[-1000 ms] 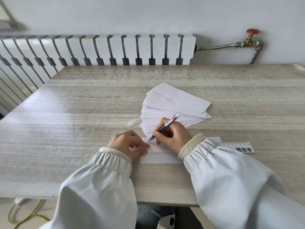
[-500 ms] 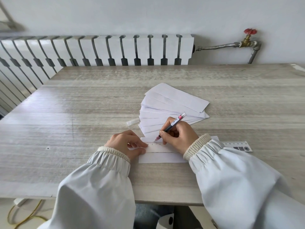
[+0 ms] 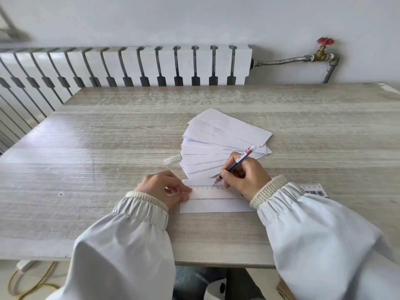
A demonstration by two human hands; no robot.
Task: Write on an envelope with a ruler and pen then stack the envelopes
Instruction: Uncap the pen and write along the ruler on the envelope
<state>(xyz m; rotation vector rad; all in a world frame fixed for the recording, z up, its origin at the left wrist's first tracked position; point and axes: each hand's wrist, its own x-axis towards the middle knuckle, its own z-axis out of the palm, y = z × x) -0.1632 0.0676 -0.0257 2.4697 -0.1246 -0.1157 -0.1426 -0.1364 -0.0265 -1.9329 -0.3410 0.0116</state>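
Observation:
A white envelope (image 3: 216, 206) lies flat near the table's front edge. Across it lies a clear ruler (image 3: 214, 192), whose right end pokes out past my right sleeve. My left hand (image 3: 162, 187) presses the ruler's left end down with curled fingers. My right hand (image 3: 244, 175) grips a dark pen (image 3: 237, 164) with a red end, its tip touching the envelope along the ruler's upper edge. Behind them a fanned pile of white envelopes (image 3: 220, 146) spreads over the table.
The clear pen cap (image 3: 172, 159) lies left of the pile. The wooden table (image 3: 97, 159) runs wide to the left and back. A white radiator (image 3: 129, 66) and a pipe with a red valve (image 3: 324, 42) stand against the wall behind.
My right hand has slid to the right along the ruler's edge with the pen tip on the envelope. The left hand stays on the ruler.

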